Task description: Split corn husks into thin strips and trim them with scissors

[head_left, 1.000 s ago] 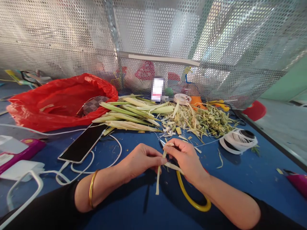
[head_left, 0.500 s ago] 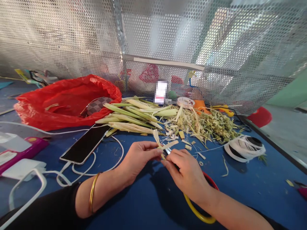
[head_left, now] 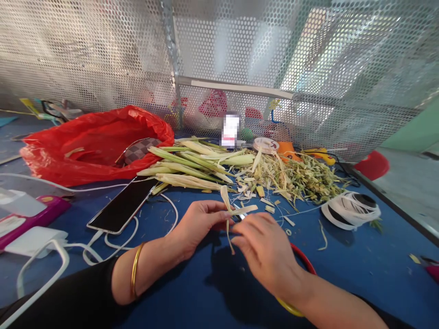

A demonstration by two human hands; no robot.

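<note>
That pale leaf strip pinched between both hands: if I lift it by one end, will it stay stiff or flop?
Probably floppy: the leaf strip bends at the pinch between the left hand and right hand, and its free tail hangs down. It looks thin and light, so it would likely slide, not roll. It may tear lengthwise, judging by the shredded scraps.

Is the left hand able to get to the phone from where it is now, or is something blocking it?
Probably yes. The left hand pinches a leaf strip, so it is busy, but only bare blue table and a white cable lie between it and the phone.
</note>
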